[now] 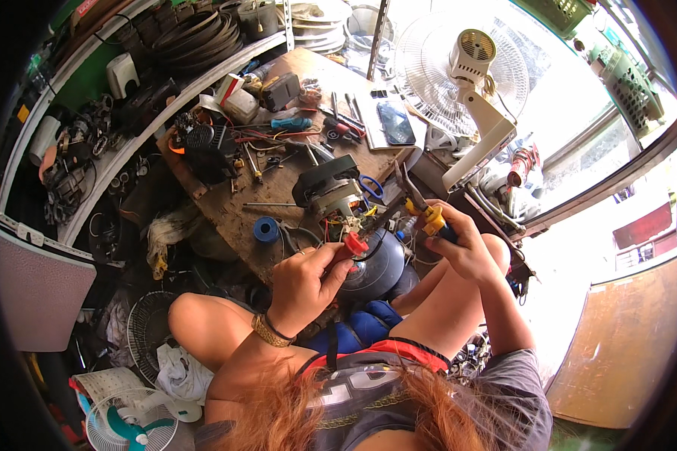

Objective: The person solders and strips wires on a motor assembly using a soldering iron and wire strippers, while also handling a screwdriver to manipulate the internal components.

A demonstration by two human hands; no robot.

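Observation:
My left hand (305,284) is closed, thumb and fingers pinching a small red plastic piece (356,243) beside the wires of a fan motor. The fan motor (331,197), with a black end and thin coloured wires, stands at the near edge of the wooden table. To its right, my right hand (465,239) is wrapped round the yellow-and-blue grip of a hand tool (432,219). Dark metal parts lie around the tool's far end, and its exact kind is unclear. Below the red piece is a dark blue-grey rounded housing (372,269), close to my knees.
The wooden table (229,214) carries a blue spool (266,229), blue-handled scissors (371,186), a phone (396,122) and scattered tools. A white pedestal fan (474,113) stands at the far right. Crowded shelves (165,105) line the left; a small fan (132,428) sits lower left.

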